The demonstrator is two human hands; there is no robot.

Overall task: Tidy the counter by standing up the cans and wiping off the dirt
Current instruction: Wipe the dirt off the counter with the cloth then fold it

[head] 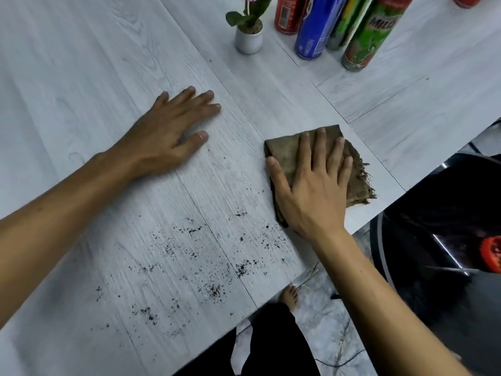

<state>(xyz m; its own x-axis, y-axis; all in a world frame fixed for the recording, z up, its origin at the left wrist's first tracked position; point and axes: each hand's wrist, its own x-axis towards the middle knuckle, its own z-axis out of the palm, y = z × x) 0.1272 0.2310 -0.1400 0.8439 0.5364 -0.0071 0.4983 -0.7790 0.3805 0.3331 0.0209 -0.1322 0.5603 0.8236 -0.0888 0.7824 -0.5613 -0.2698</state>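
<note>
Pale grey wood-grain counter (81,77) bears the left hand (168,134) at its left, palm down, fingers straight and spread, holding nothing. Nearer, black specks of dirt (189,256) lie scattered along the near edge. A small white plant pot (249,40) stands far back. Right of the dirt, the right hand (311,191) presses flat, fingers straight, on a folded frayed brown cloth (284,147). At far right, close together, stand a red can (287,14), a blue can (315,28), a green-yellow can (343,25) and a green Milo can (371,39).

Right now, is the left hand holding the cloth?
No, the left hand rests flat on the counter, apart from the brown cloth, which the right hand presses down.
</note>
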